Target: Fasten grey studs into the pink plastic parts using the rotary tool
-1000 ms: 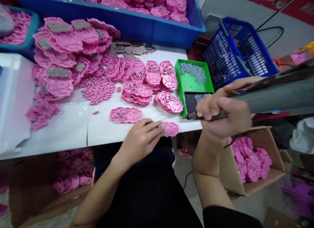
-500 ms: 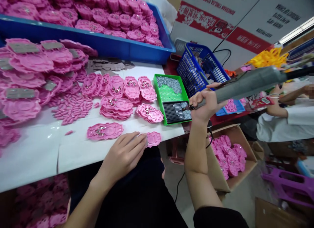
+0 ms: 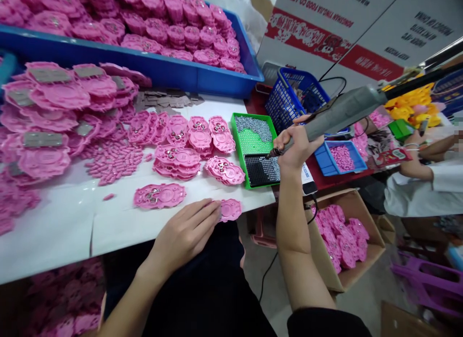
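So, pink plate point(image 3: 231, 210) sits half under left grip point(image 3: 185, 232), held down; right grip point(image 3: 295, 146) clutches screwdriver point(image 3: 336, 112) over green tray point(image 3: 251, 145).

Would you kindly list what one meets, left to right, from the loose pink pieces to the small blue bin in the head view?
Loose pink pieces, left hand, partly-covered pink part, green tray, right hand, small blue bin.

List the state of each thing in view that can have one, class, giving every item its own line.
Left hand: fingers extended, close together
Right hand: closed around the grey tool
Grey tool: slanted, tip low; running or not, unclear
Near pink part: partly covered by left hand
Black tray: partly filled
Green tray: open, partly filled
Blue crate: open, heaped
Cardboard box: open, loaded
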Demonstrator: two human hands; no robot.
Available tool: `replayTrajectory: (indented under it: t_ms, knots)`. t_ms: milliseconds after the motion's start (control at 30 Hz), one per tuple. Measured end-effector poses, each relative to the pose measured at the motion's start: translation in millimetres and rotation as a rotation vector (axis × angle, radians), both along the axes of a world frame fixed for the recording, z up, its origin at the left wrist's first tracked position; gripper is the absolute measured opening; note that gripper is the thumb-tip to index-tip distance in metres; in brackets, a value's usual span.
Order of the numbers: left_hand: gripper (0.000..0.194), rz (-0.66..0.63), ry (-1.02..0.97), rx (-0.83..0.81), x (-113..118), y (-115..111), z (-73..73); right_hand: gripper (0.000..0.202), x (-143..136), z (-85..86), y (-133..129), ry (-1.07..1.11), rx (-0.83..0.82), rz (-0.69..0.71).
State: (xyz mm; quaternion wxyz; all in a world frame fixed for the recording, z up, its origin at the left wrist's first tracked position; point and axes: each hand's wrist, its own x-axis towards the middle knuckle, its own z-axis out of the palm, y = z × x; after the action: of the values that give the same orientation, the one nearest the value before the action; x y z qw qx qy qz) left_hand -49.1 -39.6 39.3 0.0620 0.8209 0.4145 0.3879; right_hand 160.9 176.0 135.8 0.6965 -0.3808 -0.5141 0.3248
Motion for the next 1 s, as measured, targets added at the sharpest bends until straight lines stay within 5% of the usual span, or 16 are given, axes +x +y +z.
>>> replayTrajectory:
  t_ms: [533, 1000]
  knots:
    - [0.026, 0.012, -0.189, -0.329, 3.3, 4.6, 13.7, 0.014, 0.4, -4.7, 3.1, -0.004, 0.027, 0.007]
    - [0.021, 0.046, -0.236, -0.243, 8.1, 7.2, 14.5, 0.014, 0.2, -2.7, 0.2, -0.038, -0.002, -0.034]
